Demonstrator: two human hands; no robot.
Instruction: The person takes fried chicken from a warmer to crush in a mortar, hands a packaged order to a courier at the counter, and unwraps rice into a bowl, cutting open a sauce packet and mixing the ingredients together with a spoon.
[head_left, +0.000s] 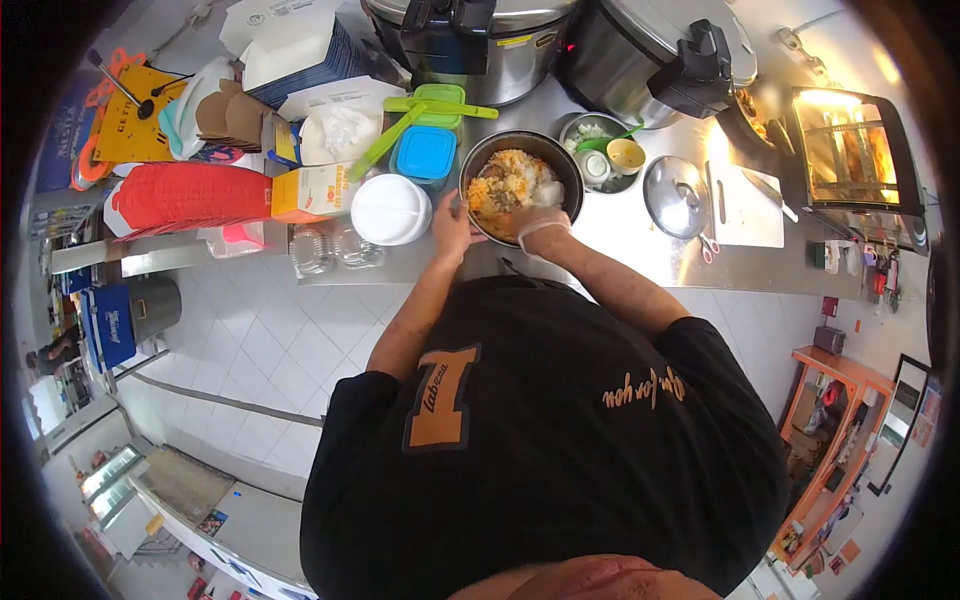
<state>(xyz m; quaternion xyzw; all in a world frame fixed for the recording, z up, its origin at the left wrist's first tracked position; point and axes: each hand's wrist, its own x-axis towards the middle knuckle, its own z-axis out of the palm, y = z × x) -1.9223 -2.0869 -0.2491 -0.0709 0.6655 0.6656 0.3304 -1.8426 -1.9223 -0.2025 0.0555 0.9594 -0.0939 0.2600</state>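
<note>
A round metal pot [574, 172] stands near the counter's front edge, holding orange-coloured and white rice-like food [505, 185]. My left hand [453, 230] grips the pot at its left side, with the thumb by the rim. Inside the pot's near right part is my right hand [541, 224], in a clear plastic glove. Its fingers reach down to the food and are mostly hidden. Just left of the pot sit a white round tub [391, 210] and a blue-lidded container [425, 153]. A bowl [577, 124] with small cups and a green spoon lies to the right.
Two large cookers [480, 60] line the back. A pot lid [675, 197], red-handled scissors [709, 249] and a knife [770, 192] on a white cutting board [745, 225] lie right. Green tongs [385, 142], red stacked packaging [190, 200] and clear plastic boxes [335, 250] are left.
</note>
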